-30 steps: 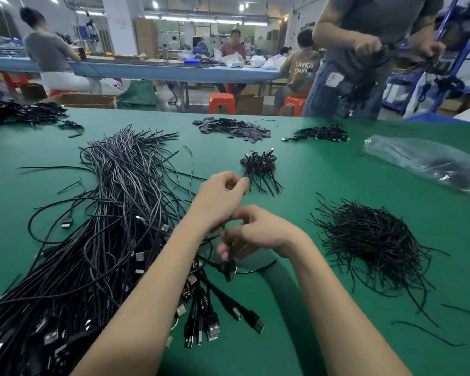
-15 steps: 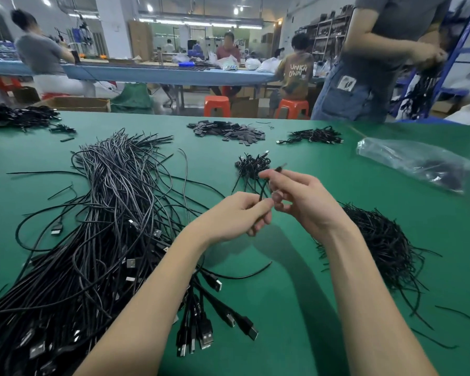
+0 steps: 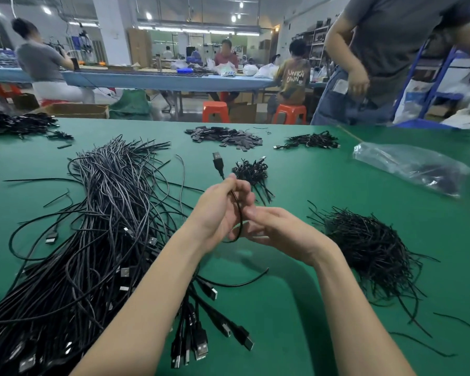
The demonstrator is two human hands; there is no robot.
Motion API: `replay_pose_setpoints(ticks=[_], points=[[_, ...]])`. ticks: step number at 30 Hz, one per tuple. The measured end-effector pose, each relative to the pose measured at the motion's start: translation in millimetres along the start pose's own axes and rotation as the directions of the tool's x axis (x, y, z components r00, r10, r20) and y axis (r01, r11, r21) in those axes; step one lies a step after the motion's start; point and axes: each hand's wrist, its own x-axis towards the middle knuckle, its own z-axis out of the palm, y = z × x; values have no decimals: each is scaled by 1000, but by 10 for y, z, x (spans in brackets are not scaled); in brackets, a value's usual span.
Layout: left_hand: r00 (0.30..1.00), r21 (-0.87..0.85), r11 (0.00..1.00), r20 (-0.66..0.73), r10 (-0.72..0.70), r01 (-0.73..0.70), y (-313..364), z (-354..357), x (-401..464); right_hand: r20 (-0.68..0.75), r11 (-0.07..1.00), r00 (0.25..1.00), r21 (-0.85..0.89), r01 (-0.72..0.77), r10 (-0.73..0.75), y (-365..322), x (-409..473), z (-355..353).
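The left hand (image 3: 219,213) is raised above the green table (image 3: 304,180), near its middle. Its fingers (image 3: 232,183) are curled and clamped on a single black USB cable (image 3: 238,213), with the grip just below the plug. The plug stands upright above the fingertips, metal end uppermost. Below the grip, the cable curves down across the left palm in a loop.

The right hand (image 3: 285,234) is just beside the left. Its fingers (image 3: 251,217) reach into the left palm and lie against the loop. Whether they pinch the cable or only touch it cannot be told from here.

To the person's left, a large bundle of cables (image 3: 92,226) lies spread on the table, with many plugs (image 3: 198,346) fanned out near the front edge. To the right lies a heap of thin black ties (image 3: 364,248). Just beyond the hands sits a small tied bunch (image 3: 251,170). Further back is a pile of flat dark pieces (image 3: 225,137). A clear plastic bag (image 3: 410,166) lies far right.
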Motion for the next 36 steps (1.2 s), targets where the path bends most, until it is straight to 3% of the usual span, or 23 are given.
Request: replay_pose_setpoints(ticks=[3,6,10,12,14,16,20,22,24,26,28,30,32,34,36], points=[[999,-145,989,42,19,-13,73,-52,-16,29,999,998,-16,49,-48,-1,-35,28],[997,-295,955,61,54,-33,131,-71,-17,72,995,996,-86,-42,48,-27,-76,-51],[990,-443,895,91,109,-58,223,-133,-28,261,983,961,127,-131,94,29,-223,-202],[986,-454,889,109,126,-64,243,-146,-42,284,980,949,97,-173,139,52,-276,-266],[982,-403,915,158,99,-27,235,-142,-63,183,983,968,19,-181,174,45,-276,-302],[966,-272,962,256,39,33,207,-136,-91,-20,974,976,-56,-219,218,-3,-230,-306],[908,177,977,378,-179,119,96,-89,-119,-358,982,917,-3,-189,175,-196,-129,-262],[918,380,916,303,-256,130,21,-41,-101,-400,992,908,30,-126,127,-334,-120,-218],[927,483,867,253,-276,126,-35,-6,-78,-414,986,908,-111,-123,67,-475,-130,-150],[940,502,858,232,-250,104,-62,11,-68,-435,930,900,-345,-125,-40,-566,-113,-55],[963,444,894,211,-170,60,-68,15,-61,-439,897,887,-435,-73,-141,-625,-72,58],[976,288,957,196,-91,31,-35,-11,-53,-395,940,905,-340,17,-159,-659,-68,130],[982,117,993,187,-39,17,39,-72,-52,-219,968,967,-238,77,-130,-639,-129,112],[982,-40,999,187,7,0,114,-157,-42,30,983,998,-178,51,-46,-546,-218,24],[975,-161,987,222,29,7,162,-213,-32,164,999,986,-39,-36,42,-359,-272,-71]])
